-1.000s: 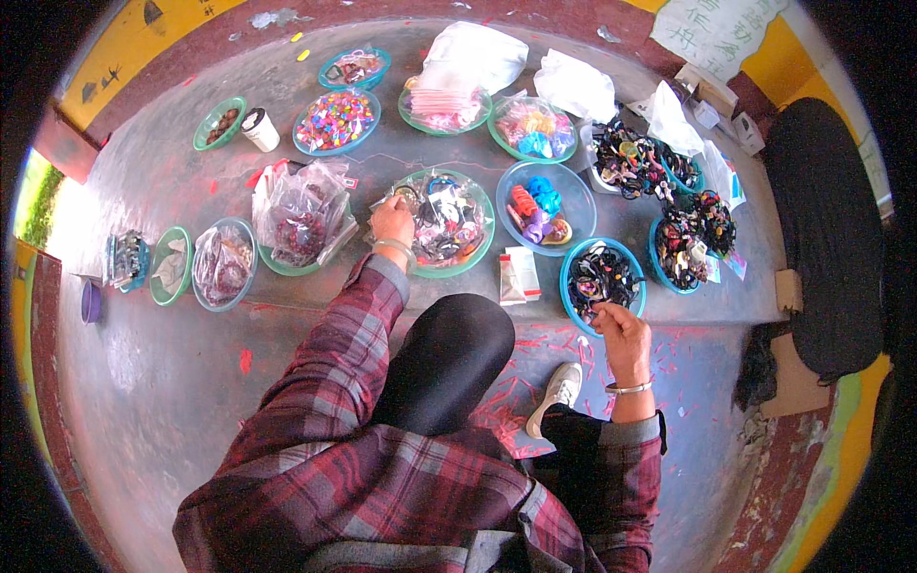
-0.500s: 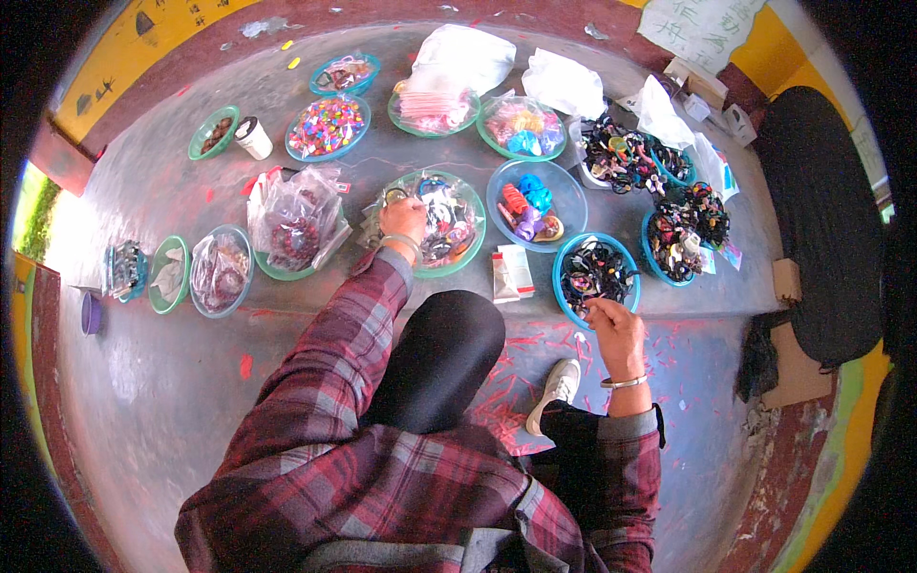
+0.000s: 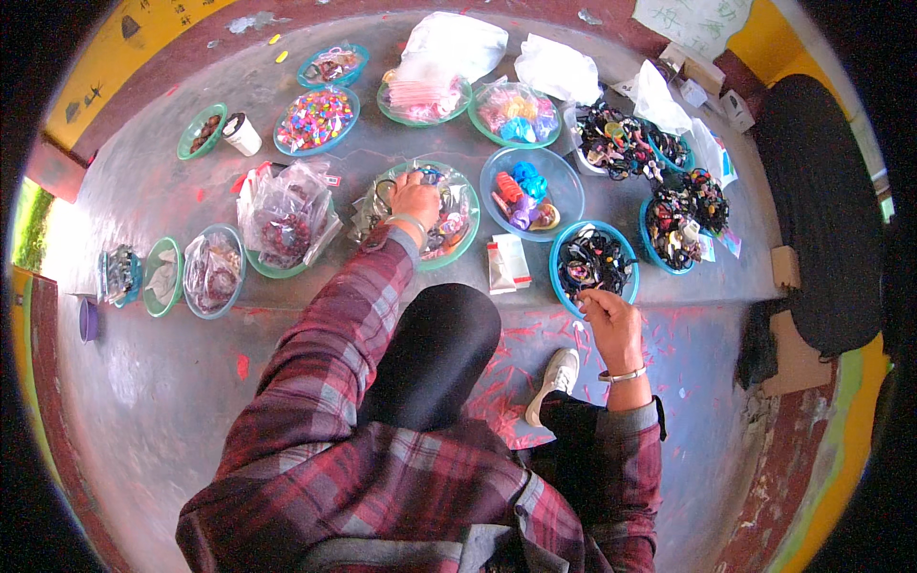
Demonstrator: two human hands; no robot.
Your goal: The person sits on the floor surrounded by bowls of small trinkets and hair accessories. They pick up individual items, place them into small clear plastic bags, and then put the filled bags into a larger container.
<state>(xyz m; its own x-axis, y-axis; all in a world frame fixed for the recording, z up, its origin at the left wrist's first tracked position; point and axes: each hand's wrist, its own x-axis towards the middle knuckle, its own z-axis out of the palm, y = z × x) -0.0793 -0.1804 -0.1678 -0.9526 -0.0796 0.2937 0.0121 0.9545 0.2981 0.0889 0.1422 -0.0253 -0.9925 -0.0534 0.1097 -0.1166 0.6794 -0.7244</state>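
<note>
My left hand (image 3: 416,201) reaches down into a green basin (image 3: 470,231) filled with small items in clear plastic packets. Its fingers stretch forward over the packets, the tips hard to make out. A dark ring-shaped item (image 3: 385,191) lies beside them. At the near rim of a blue basin (image 3: 634,269) my right hand (image 3: 616,327) is closed, thumb and fingertips pinched together. Whatever is between them is too small to name. Black hair ties (image 3: 594,263) with small ornaments fill that blue basin. A white-and-red packet (image 3: 508,264) lies between the two basins.
A clear blue basin (image 3: 573,186) holds coloured bundles. Behind stand basins of bright beads (image 3: 315,116), pink packets (image 3: 425,95) and wrapped goods (image 3: 516,115). A white cup (image 3: 242,135) stands at left. A heap of hair ties (image 3: 611,138) and a filled basin (image 3: 671,239) are at right.
My left hand has moved from the left side of the green basin toward its middle. My right hand stays pinched at the blue basin's near rim. The whole view has shifted slightly.
</note>
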